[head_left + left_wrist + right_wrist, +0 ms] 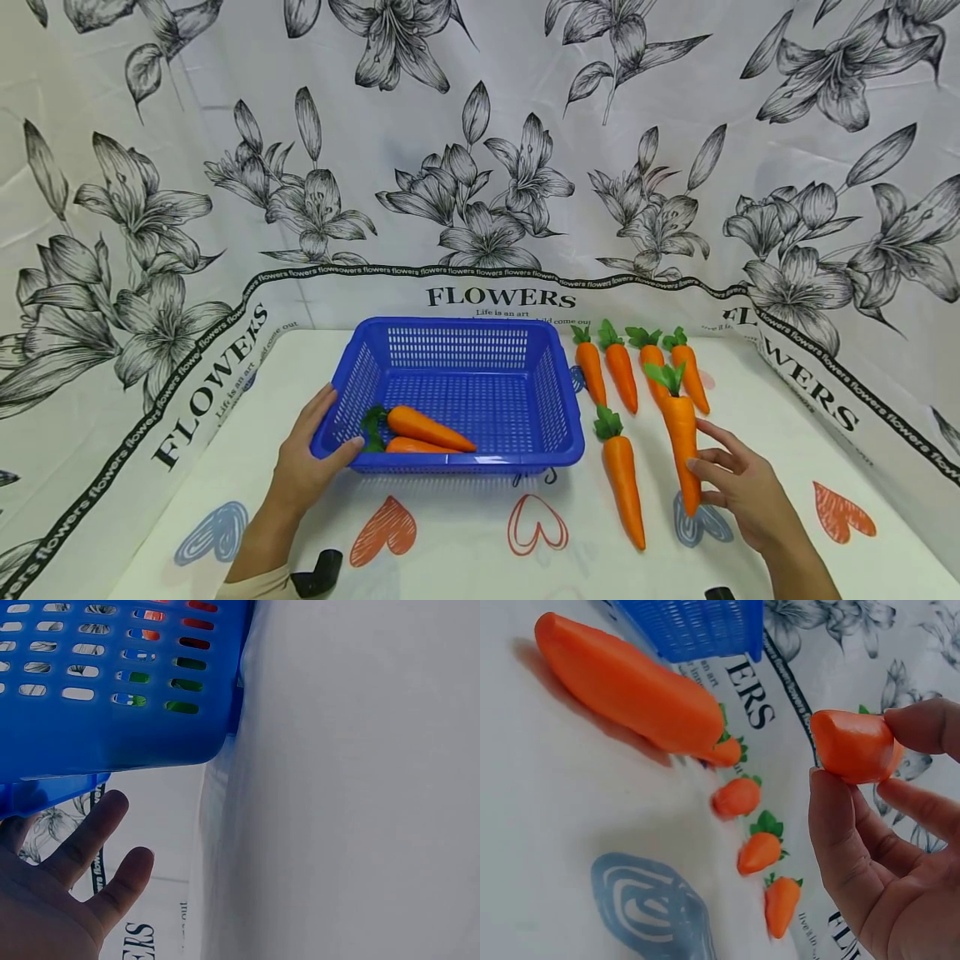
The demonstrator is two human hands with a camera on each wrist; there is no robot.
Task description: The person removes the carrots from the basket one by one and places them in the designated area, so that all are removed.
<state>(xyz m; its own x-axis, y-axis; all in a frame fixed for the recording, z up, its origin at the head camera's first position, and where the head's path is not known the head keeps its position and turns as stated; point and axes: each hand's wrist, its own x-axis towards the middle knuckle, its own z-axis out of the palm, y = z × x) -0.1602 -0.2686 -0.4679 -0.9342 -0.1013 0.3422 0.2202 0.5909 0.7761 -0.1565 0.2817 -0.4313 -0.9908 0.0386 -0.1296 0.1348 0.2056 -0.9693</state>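
Observation:
In the head view, my right hand pinches a toy carrot with green leaves, held upright above the table. The right wrist view shows this carrot end-on between thumb and fingertips. My left hand rests at the front left corner of a blue plastic basket, its thumb against the rim. Two fingers extend straight below the rim in the left wrist view. Inside the basket, two carrots lie together at the front left.
Right of the basket, several carrots lie in a row at the back. One more carrot lies nearer the front, between basket and right hand. A flower-printed cloth rises behind and at both sides of the white table.

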